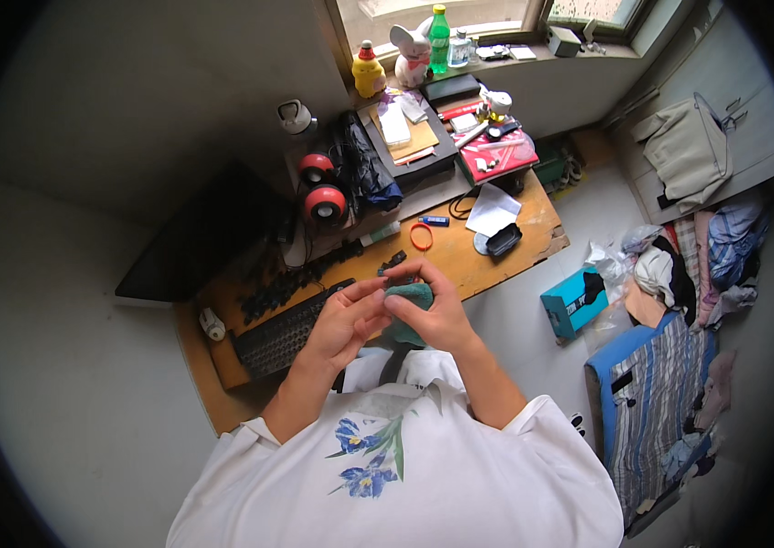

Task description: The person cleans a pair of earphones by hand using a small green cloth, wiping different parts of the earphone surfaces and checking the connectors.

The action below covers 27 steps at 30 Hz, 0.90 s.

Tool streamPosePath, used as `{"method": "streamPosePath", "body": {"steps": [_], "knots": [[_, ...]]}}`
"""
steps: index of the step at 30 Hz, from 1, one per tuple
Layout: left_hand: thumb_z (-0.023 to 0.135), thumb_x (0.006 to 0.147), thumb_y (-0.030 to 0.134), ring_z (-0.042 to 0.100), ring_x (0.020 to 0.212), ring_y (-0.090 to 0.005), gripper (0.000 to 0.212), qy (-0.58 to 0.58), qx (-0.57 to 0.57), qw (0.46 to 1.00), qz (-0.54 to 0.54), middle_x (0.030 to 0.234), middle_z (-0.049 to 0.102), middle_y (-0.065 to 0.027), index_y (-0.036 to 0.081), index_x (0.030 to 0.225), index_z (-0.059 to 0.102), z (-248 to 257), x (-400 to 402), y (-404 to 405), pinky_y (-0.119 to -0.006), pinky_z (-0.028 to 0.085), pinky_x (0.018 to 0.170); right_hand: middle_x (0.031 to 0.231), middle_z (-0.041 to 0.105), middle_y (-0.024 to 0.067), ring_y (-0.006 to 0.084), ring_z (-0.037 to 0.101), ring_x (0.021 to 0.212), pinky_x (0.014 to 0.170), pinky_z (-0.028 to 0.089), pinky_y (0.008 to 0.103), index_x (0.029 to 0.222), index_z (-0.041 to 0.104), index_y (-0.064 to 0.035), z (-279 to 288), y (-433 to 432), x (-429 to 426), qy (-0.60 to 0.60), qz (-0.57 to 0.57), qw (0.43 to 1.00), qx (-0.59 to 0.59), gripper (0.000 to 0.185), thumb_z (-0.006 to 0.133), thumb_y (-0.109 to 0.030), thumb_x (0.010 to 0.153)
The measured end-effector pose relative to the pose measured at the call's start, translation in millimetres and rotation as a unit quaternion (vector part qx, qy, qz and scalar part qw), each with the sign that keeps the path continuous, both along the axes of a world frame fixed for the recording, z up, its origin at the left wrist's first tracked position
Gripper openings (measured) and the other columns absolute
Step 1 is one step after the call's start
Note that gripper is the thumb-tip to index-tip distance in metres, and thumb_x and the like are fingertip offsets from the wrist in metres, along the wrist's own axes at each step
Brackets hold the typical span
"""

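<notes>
My right hand (443, 316) holds a green cloth (406, 334), part of it folded up between thumb and fingers and the rest hanging below. My left hand (351, 322) meets it in front of my chest, with fingertips close to the cloth's left edge. Something small and dark seems to be between the fingertips of both hands, but it is mostly hidden and too small to name. Just beyond the hands, a small dark object (394, 260) lies on the wooden desk (531, 226).
A black keyboard (281, 335) and a white mouse (212, 325) are at the left, by a dark monitor (205, 236). Farther back are an orange-red ring (421, 236), a blue lighter-like item (434, 220), a black case (503, 240) and red-black speakers (324, 204). A turquoise box (573, 301) stands on the floor.
</notes>
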<state>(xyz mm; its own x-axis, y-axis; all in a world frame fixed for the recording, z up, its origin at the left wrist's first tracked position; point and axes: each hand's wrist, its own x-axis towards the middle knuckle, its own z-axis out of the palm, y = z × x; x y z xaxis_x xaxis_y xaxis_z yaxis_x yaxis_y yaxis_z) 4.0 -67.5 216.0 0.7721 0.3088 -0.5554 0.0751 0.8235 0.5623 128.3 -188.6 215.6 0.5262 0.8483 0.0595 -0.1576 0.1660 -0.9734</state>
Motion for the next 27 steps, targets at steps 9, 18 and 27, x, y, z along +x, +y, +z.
{"method": "streamPosePath", "body": {"steps": [9, 18, 27], "knots": [[0.062, 0.088, 0.007, 0.066, 0.074, -0.0136, 0.015, -0.025, 0.002, 0.998, 0.064, 0.089, 0.067, -0.0063, 0.003, 0.103, 0.064, -11.4, -12.5, 1.5, -0.025, 0.059, 0.067, 0.095, 0.058, 0.0043, 0.0136, 0.057, 0.089, 0.081, 0.045, 0.0252, 0.097, 0.058, -0.0006, -11.5, 29.1, -6.4, -0.050, -0.037, 0.998, -0.017, 0.019, 0.066, -0.007, 0.081], [0.066, 0.086, 0.008, 0.065, 0.075, -0.0114, 0.017, -0.059, 0.052, 0.992, 0.099, 0.089, 0.067, -0.0048, 0.006, 0.103, 0.065, -11.7, -17.8, 4.9, -0.023, 0.056, 0.068, 0.100, 0.058, 0.0055, 0.0127, 0.056, 0.093, 0.082, 0.044, 0.0258, 0.100, 0.059, -0.0004, -18.6, 45.5, -9.6, 0.038, 0.000, 0.999, -0.028, 0.022, 0.066, -0.007, 0.081], [0.064, 0.087, 0.008, 0.065, 0.071, -0.0116, 0.015, -0.085, -0.029, 0.991, 0.101, 0.087, 0.067, -0.0046, 0.007, 0.102, 0.065, -15.2, -21.6, 12.6, -0.023, 0.057, 0.066, 0.097, 0.059, 0.0047, 0.0115, 0.056, 0.090, 0.081, 0.044, 0.0255, 0.098, 0.060, -0.0010, -8.5, 46.9, -11.8, 0.057, 0.009, 0.998, -0.033, 0.018, 0.065, -0.007, 0.082]]}}
